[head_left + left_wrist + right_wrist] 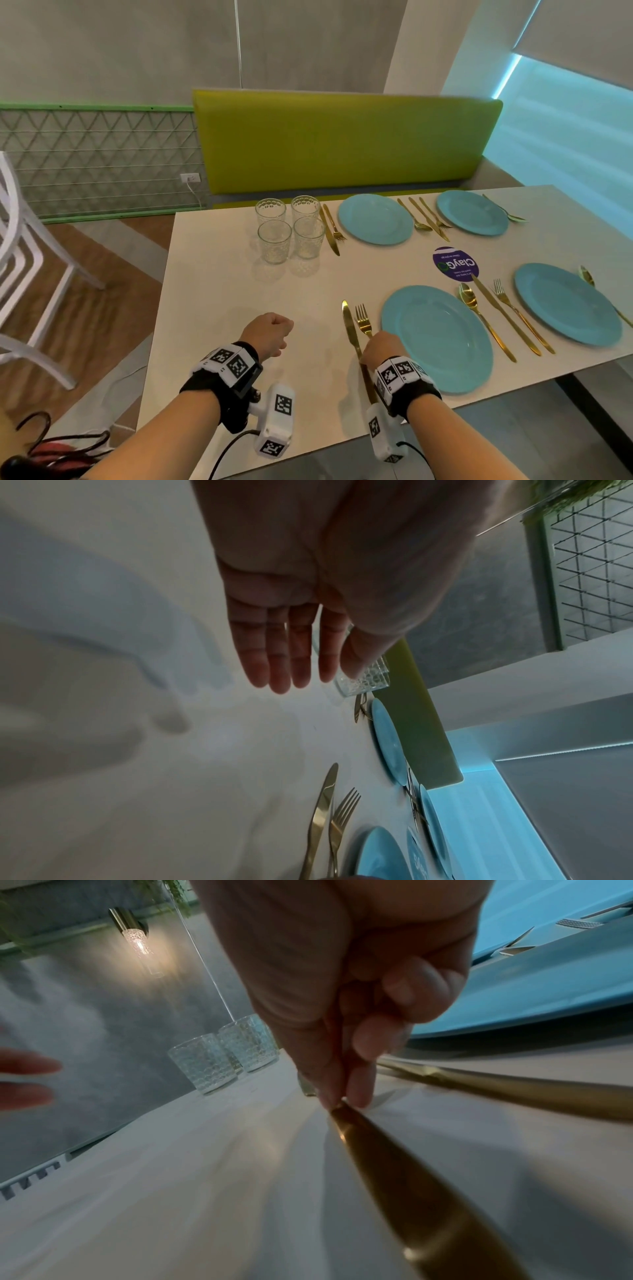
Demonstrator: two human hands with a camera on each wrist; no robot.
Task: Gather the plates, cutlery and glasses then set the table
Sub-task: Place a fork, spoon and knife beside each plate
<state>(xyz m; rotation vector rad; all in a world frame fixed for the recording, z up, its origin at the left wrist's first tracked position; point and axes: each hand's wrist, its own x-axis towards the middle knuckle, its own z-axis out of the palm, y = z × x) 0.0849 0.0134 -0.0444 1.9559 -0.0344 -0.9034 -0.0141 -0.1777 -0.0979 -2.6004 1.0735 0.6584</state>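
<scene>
Four blue plates lie on the white table (219, 291), each with gold cutlery beside it. My right hand (380, 346) (342, 1102) is low at the left rim of the nearest plate (438, 339) (531, 993). Its thumb and forefinger pinch the handle of a gold knife (349, 325) (411, 1191) (320, 818) that lies on the table. A gold fork (363, 320) (531, 1093) (344, 807) lies between knife and plate. My left hand (270, 332) (284, 656) hovers over bare table, fingers straight, holding nothing. Several textured glasses (274, 241) (205, 1066) (363, 680) stand clustered at the far left.
A purple round sticker (454, 263) lies between the plates. A spoon (469, 298), knife and fork lie between the two near plates. A green bench back (342, 140) runs behind the table. A white chair (20, 257) stands left; cables lie on the floor.
</scene>
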